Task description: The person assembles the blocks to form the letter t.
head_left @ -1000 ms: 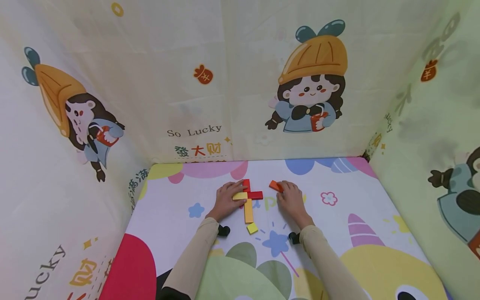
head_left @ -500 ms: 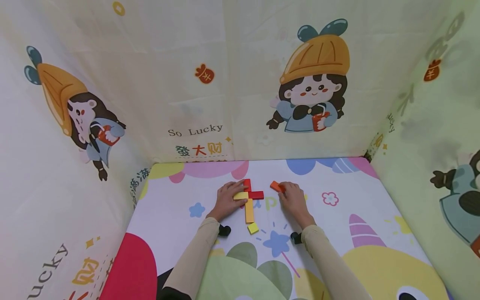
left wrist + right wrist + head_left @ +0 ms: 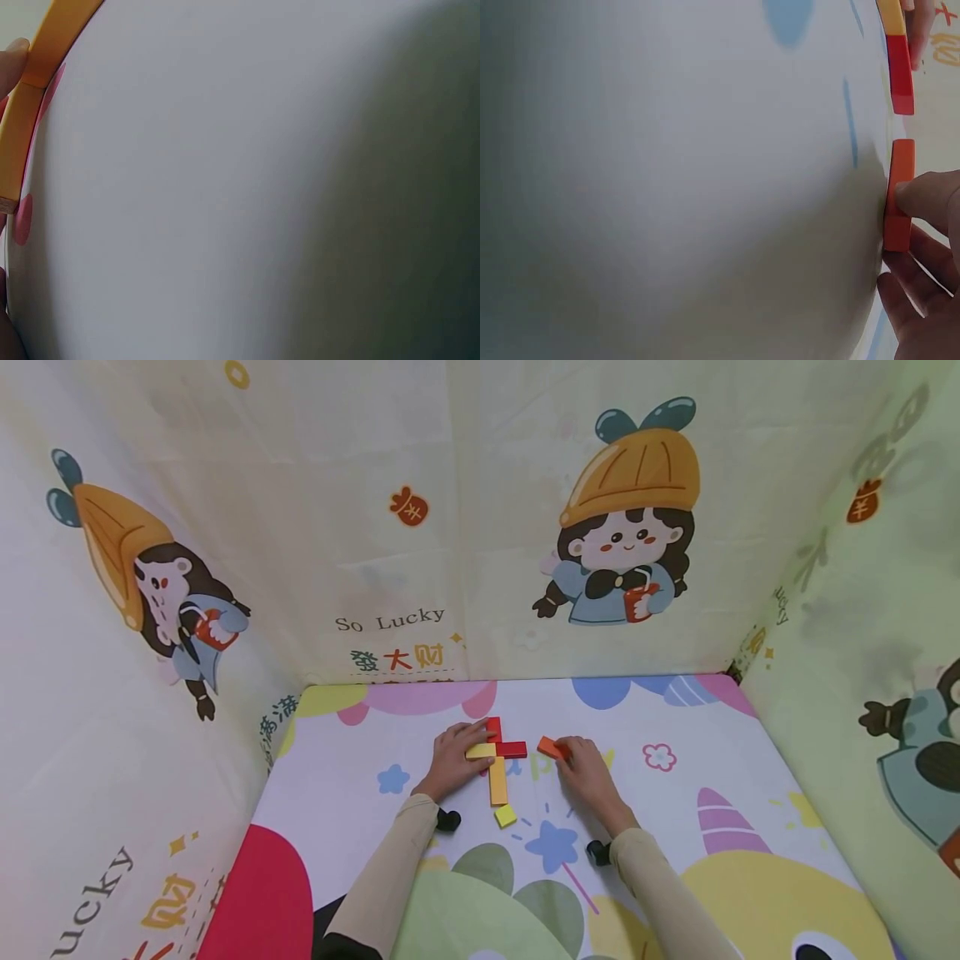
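Wooden blocks form a cross on the table. In the head view, my left hand (image 3: 447, 763) lies at its left side, thumb and fingers holding the pale yellow block (image 3: 481, 751), fingertips by the upright red block (image 3: 493, 728). A second red block (image 3: 512, 750) points right, and a long yellow-orange block (image 3: 498, 783) runs towards me. A small yellow block (image 3: 506, 816) sits turned at its near end. To the right, my right hand (image 3: 592, 781) pinches an orange block (image 3: 548, 747). In the right wrist view, a short gap parts this orange block (image 3: 901, 161) from the red one (image 3: 901, 75).
A printed cloth (image 3: 360, 852) with cartoon shapes covers the table. Pale patterned curtains (image 3: 495, 568) close off the back and both sides. A small black device (image 3: 448, 821) sits at the left wrist and another (image 3: 597, 852) at the right.
My right hand has drawn the orange block slightly towards me and to the left, level with the right-pointing red block. The left hand and the other blocks keep their places.
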Demonstrator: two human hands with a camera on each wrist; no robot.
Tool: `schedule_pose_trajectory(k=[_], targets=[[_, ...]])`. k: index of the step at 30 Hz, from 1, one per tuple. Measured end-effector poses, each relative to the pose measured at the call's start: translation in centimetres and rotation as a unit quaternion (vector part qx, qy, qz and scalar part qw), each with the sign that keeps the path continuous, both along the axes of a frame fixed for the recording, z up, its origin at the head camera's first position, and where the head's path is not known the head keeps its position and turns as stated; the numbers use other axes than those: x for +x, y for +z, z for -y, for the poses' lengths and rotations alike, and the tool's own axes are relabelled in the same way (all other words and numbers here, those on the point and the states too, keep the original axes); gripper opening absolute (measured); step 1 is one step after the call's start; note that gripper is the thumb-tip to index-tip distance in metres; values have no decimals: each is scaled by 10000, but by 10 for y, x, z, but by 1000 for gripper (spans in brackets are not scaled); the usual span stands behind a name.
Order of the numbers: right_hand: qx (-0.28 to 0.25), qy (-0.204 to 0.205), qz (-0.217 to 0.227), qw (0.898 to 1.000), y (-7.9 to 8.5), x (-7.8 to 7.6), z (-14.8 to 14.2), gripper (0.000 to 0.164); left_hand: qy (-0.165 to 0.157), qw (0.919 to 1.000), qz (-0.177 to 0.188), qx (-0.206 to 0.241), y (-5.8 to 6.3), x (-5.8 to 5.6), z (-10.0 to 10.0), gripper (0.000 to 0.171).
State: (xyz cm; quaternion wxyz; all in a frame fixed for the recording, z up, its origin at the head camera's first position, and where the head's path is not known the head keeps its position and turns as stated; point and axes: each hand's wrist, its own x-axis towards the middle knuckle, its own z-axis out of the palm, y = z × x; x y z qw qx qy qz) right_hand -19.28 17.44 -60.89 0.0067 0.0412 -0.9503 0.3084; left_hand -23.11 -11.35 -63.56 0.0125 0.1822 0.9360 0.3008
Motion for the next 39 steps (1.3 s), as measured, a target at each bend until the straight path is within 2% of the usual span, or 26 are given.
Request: schedule_pose_trajectory(k=[8,16,22,39], targets=[[-131,141,46,9998,2,11,0,38,25,10000,13,-18,1,0,0,57],[-204,356,-238,9989,-1,15,-3,33,16,10000,46,-1,3,1,-1,57],[-227,477,-296,9982,0,20,-4,33,18,10000,62,55,6,2,-2,56],[-221,604,-207,9977,1,27,-1,32,-40,10000,-85,10,2,1,0,56]])
